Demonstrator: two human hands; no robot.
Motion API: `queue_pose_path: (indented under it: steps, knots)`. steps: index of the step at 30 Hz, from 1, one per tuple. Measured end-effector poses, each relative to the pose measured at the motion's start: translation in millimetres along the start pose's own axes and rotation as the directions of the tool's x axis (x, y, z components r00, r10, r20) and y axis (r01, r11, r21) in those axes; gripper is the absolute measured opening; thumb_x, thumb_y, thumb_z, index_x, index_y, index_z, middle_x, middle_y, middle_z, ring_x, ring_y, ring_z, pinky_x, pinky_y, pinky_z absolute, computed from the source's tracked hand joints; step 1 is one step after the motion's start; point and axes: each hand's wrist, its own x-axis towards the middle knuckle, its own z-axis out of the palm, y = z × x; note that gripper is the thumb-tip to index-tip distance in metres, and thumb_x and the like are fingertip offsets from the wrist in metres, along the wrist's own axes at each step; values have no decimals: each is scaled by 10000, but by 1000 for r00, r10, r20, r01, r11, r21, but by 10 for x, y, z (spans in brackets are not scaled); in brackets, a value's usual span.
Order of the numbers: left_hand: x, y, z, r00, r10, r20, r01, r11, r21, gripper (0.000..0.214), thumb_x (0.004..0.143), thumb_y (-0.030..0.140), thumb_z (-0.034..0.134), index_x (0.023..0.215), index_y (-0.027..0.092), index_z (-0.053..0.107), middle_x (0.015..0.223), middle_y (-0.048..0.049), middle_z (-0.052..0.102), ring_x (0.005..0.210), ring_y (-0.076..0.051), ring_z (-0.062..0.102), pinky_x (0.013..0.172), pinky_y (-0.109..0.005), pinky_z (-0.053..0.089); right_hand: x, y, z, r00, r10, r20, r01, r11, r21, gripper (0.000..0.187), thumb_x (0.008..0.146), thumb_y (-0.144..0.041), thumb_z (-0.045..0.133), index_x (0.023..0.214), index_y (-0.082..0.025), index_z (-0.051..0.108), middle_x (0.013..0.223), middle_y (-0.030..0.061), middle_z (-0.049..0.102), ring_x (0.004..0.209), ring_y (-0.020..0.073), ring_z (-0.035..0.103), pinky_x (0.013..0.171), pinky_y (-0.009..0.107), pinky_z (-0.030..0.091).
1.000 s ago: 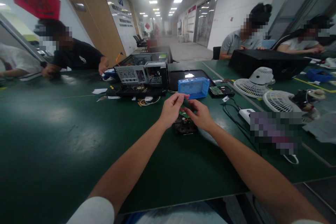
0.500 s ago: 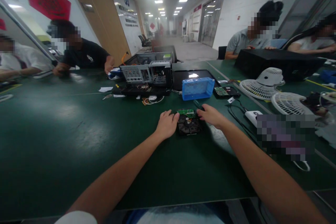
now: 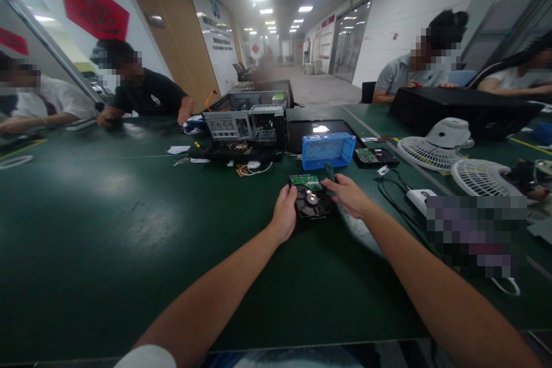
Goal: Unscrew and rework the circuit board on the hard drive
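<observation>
A hard drive (image 3: 311, 207), with a black and silver underside and a green circuit board (image 3: 305, 180) at its far end, is in front of me. My left hand (image 3: 285, 213) grips its left side, the thumb on the near face and the fingers mostly hidden behind. In my right hand (image 3: 348, 194) is a dark green-handled screwdriver (image 3: 329, 171), its handle sticking up above the fingers. The right fingers are at the drive's right edge; the screwdriver's tip cannot be made out.
Beyond the drive stand a blue plastic bin (image 3: 328, 151) and an opened computer case (image 3: 245, 123). Another hard drive (image 3: 376, 157) lies right of the bin. White fan parts (image 3: 431, 146), a power strip (image 3: 420, 198) and cables are on the right. Several people sit around the green table (image 3: 107, 230).
My left hand has closed around the drive's side, and the drive appears lifted and tilted. The screwdriver handle has swung more upright in my right hand. The view has shifted slightly.
</observation>
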Motion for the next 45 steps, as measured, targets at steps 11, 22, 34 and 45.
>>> queue_pose_path:
  steps: [11, 22, 34, 45]
  knots:
    - [49, 226, -248, 915, -374, 151, 397, 766, -506, 454, 995, 488, 536, 1269, 143, 642, 1285, -169, 701, 1177, -318, 688, 1014, -488, 568, -178, -178, 195, 992, -27, 120, -9, 957, 289, 120, 893, -286, 738, 912, -208, 648, 1060, 80, 721, 1048, 230, 682, 825, 374, 637]
    - [-35, 546, -572, 802, -320, 504, 573, 649, -501, 931, 939, 737, 342, 1541, 26, 358, 1461, -319, 527, 1412, -448, 479, 1119, -682, 386, -222, -217, 220, 984, -32, 173, -49, 894, 446, 133, 924, -210, 721, 948, -204, 590, 1156, 125, 733, 1072, 248, 721, 932, 472, 635]
    - [-70, 1689, -2504, 953, -261, -152, 233, 956, -181, 701, 958, 720, 296, 1354, 199, 547, 1200, -121, 727, 1270, -353, 616, 1042, -588, 480, 69, 53, -60, 994, 94, 51, -107, 892, 439, 121, 946, -139, 667, 941, -203, 564, 1010, 137, 761, 936, 239, 769, 894, 466, 656]
    - [-36, 2497, -3512, 730, -204, -653, 430, 879, 207, 421, 1013, 515, 362, 858, 222, 621, 698, -15, 704, 881, -257, 668, 982, -600, 471, 103, 99, -1, 993, 104, 58, -119, 888, 445, 107, 944, -124, 653, 933, -189, 569, 983, 153, 768, 913, 237, 773, 901, 463, 647]
